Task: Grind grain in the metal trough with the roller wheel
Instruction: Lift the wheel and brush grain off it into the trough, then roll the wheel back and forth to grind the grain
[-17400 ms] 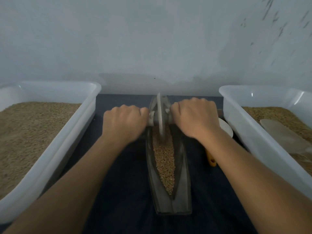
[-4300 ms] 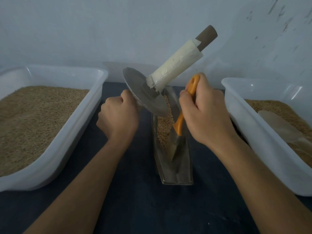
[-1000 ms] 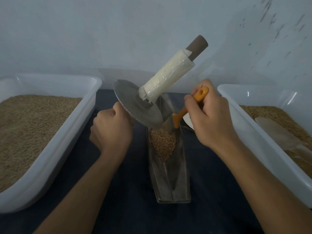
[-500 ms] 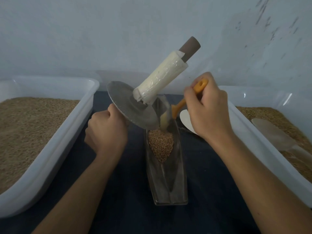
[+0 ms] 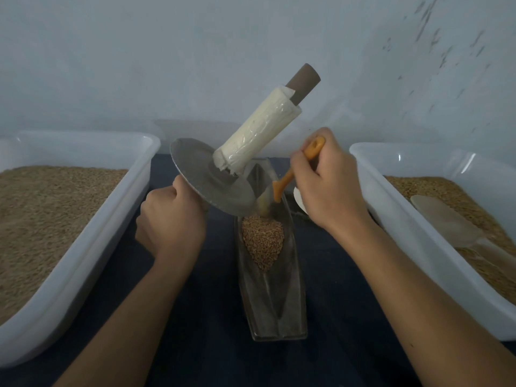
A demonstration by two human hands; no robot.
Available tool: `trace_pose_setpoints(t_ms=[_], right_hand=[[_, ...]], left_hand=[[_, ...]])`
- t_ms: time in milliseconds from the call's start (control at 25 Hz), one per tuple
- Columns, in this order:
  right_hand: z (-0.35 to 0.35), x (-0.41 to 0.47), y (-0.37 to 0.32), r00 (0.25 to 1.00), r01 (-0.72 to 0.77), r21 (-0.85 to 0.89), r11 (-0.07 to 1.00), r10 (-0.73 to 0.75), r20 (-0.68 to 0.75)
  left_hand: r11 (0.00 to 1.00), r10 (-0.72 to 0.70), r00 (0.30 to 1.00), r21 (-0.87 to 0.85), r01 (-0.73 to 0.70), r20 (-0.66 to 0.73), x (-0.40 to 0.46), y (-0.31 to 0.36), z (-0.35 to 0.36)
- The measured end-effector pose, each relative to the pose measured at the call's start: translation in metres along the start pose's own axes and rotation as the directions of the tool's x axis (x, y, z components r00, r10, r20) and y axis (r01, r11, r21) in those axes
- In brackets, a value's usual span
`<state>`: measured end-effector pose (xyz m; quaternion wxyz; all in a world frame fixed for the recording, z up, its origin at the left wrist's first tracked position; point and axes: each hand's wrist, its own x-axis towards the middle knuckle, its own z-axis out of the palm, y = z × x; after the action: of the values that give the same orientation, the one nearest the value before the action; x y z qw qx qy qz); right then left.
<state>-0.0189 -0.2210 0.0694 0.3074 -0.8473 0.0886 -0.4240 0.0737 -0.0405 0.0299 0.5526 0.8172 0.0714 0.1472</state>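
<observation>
The narrow metal trough (image 5: 275, 308) lies lengthwise on the dark cloth in the middle. A heap of grain (image 5: 262, 241) fills its far half; the near half is bare metal. My left hand (image 5: 170, 222) grips one handle of the roller wheel (image 5: 209, 182) and holds it lifted and tilted to the left of the trough, with its white-wrapped handle (image 5: 259, 135) pointing up and right. My right hand (image 5: 326, 188) holds an orange-handled brush (image 5: 290, 174) whose blurred bristles touch the far end of the grain heap, under the disc's edge.
A white tub of grain (image 5: 83, 241) stands at the left. A second white tub (image 5: 413, 247) at the right holds grain and a pale scoop (image 5: 446, 222). A small white dish (image 5: 300, 199) peeks out behind my right hand. A grey wall rises just behind.
Over the last second my right hand has shifted the brush slightly at the trough's far end. The lifted wheel has stayed almost still. Earlier, both hands rolled the wheel in the trough.
</observation>
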Motion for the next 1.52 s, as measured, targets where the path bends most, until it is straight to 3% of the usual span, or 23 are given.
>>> trace_pose_setpoints(t_ms=[160, 360, 480, 560, 600, 680, 760, 880, 1000, 1120, 1240, 1320, 1440, 1520], right_hand=[[-0.027, 0.017, -0.006, 0.988, -0.044, 0.088, 0.995, 0.057, -0.146], [-0.053, 0.015, 0.010, 0.974, -0.147, 0.130, 0.981, 0.167, -0.154], [-0.056, 0.006, 0.024, 0.961, -0.037, -0.040, 0.999, 0.024, -0.276], [-0.051, -0.001, 0.037, 0.969, 0.071, -0.262, 0.963, -0.129, -0.210], [-0.045, -0.007, 0.045, 0.985, 0.082, -0.354, 0.932, -0.130, -0.114], [-0.033, -0.021, 0.062, 0.995, 0.052, -0.524, 0.850, -0.001, 0.097], [-0.025, -0.037, 0.071, 0.954, 0.056, -0.650, 0.758, 0.150, 0.258], [-0.028, -0.051, 0.071, 0.902, 0.088, -0.700, 0.709, 0.241, 0.358], [-0.032, -0.051, 0.063, 0.865, 0.052, -0.713, 0.699, 0.325, 0.382], [-0.036, -0.050, 0.050, 0.832, -0.101, -0.676, 0.730, 0.434, 0.344], [-0.048, -0.049, 0.044, 0.895, -0.208, -0.625, 0.752, 0.404, 0.188], [-0.057, -0.048, 0.040, 0.916, -0.214, -0.610, 0.763, 0.374, 0.146], [-0.055, -0.047, 0.029, 0.864, -0.217, -0.568, 0.794, 0.427, 0.267], [-0.054, -0.050, 0.027, 0.860, -0.289, -0.527, 0.799, 0.459, 0.225]], left_hand=[[1.000, 0.019, 1.000, 0.007, -0.019, 0.002, 0.000, -0.002, 0.001], [0.999, 0.040, 0.999, 0.019, -0.040, 0.022, 0.000, -0.003, 0.004], [0.995, 0.056, 0.998, 0.077, -0.057, 0.014, -0.002, -0.001, 0.006], [0.988, 0.099, 0.995, 0.115, -0.100, 0.017, -0.002, -0.002, 0.006], [0.983, 0.135, 0.990, 0.121, -0.138, 0.032, -0.003, -0.003, 0.005], [0.967, 0.209, 0.976, 0.138, -0.216, 0.061, -0.005, -0.003, 0.005], [0.937, 0.291, 0.954, 0.183, -0.299, 0.067, -0.007, -0.004, 0.005], [0.860, 0.421, 0.904, 0.285, -0.424, 0.075, -0.008, -0.002, 0.006], [0.761, 0.527, 0.843, 0.382, -0.524, 0.106, -0.012, -0.001, 0.007], [0.708, 0.577, 0.806, 0.410, -0.574, 0.133, -0.014, 0.000, 0.009], [0.693, 0.589, 0.797, 0.421, -0.585, 0.137, -0.011, 0.000, 0.009], [0.705, 0.579, 0.807, 0.427, -0.567, 0.115, -0.007, 0.001, 0.008], [0.762, 0.506, 0.858, 0.418, -0.495, 0.094, -0.002, 0.002, 0.007], [0.773, 0.482, 0.873, 0.431, -0.465, 0.076, 0.000, 0.002, 0.006]])
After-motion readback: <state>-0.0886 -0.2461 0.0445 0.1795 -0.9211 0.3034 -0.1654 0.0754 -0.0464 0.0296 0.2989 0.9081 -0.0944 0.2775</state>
